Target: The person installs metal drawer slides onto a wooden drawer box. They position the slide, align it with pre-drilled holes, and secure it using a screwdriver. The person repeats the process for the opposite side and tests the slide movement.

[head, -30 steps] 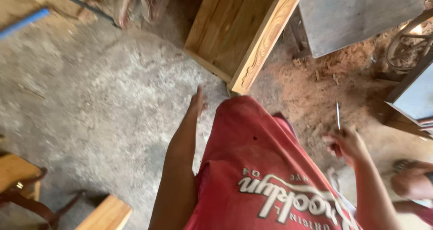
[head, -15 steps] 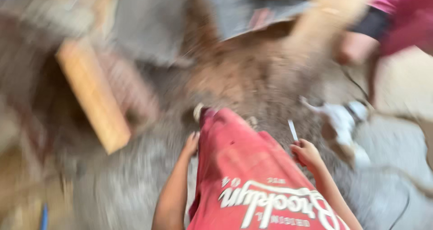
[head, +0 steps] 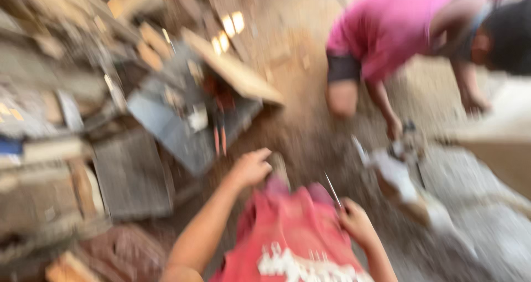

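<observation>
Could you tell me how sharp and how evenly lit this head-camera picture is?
Head view: strong motion blur smears everything. The left hand and the right hand, which grips a thin metal rod, are soft-edged; the wood pile at left is streaked. Bright patches glare at the top, and the other person in pink is indistinct.

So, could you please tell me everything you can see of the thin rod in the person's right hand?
The thin rod is a slim, straight, pale-grey sliver that looks metallic, though blur hides its detail and its tip. It stands tilted, its top leaning left and away from the person. Its lower end is gripped in the closed right hand, just above the red shirt. Nothing else touches it; the sawdust-strewn floor lies behind it.
</observation>
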